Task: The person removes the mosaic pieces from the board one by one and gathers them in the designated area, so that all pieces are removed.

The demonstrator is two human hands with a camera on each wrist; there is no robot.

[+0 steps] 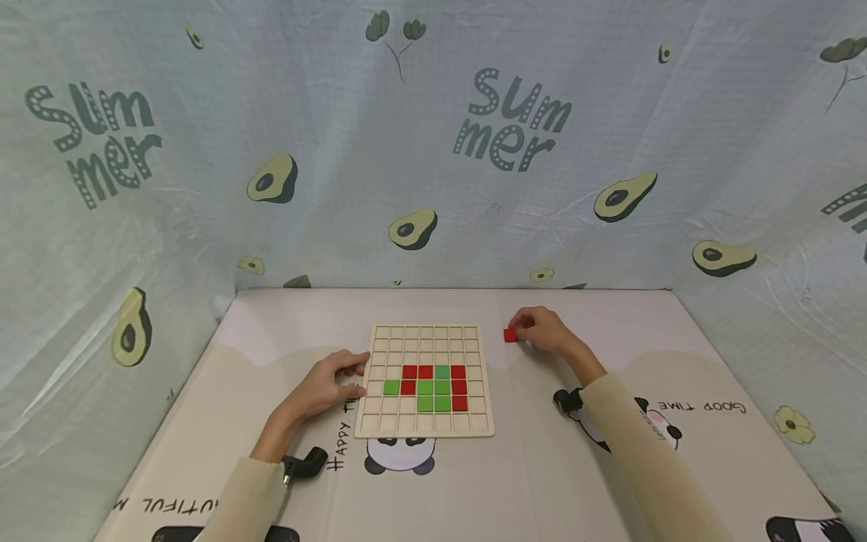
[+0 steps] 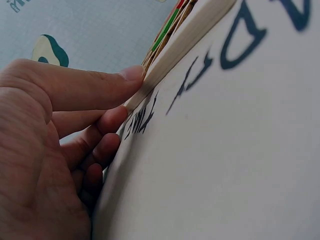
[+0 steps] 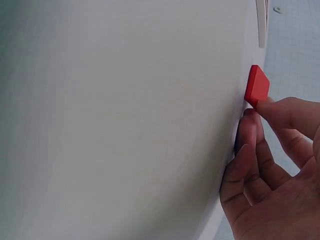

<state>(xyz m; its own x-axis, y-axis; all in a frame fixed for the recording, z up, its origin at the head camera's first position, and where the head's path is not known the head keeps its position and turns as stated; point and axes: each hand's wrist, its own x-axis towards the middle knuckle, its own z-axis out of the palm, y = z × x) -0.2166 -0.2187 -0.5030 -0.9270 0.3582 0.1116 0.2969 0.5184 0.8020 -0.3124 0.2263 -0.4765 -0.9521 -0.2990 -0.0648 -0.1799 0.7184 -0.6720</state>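
Observation:
A square wooden grid board (image 1: 389,414) lies on the table with red tiles (image 1: 459,387) and green tiles (image 1: 442,387) in some of its cells. One green tile (image 1: 391,387) sits apart toward the board's left side. My left hand (image 1: 330,382) touches the left edge of the board with its thumb and fingertips; the left wrist view shows the thumb tip against the wooden rim (image 2: 172,52). To the right of the board's far corner, my right hand (image 1: 539,329) pinches a red square tile (image 1: 510,336) by one edge. In the right wrist view that tile (image 3: 257,86) stands tilted, close over the table.
A white cloth printed with pandas and lettering covers the table (image 1: 535,467). Pale curtains (image 1: 447,263) with avocado prints enclose the back and both sides. Black devices (image 1: 306,462) are strapped at both wrists.

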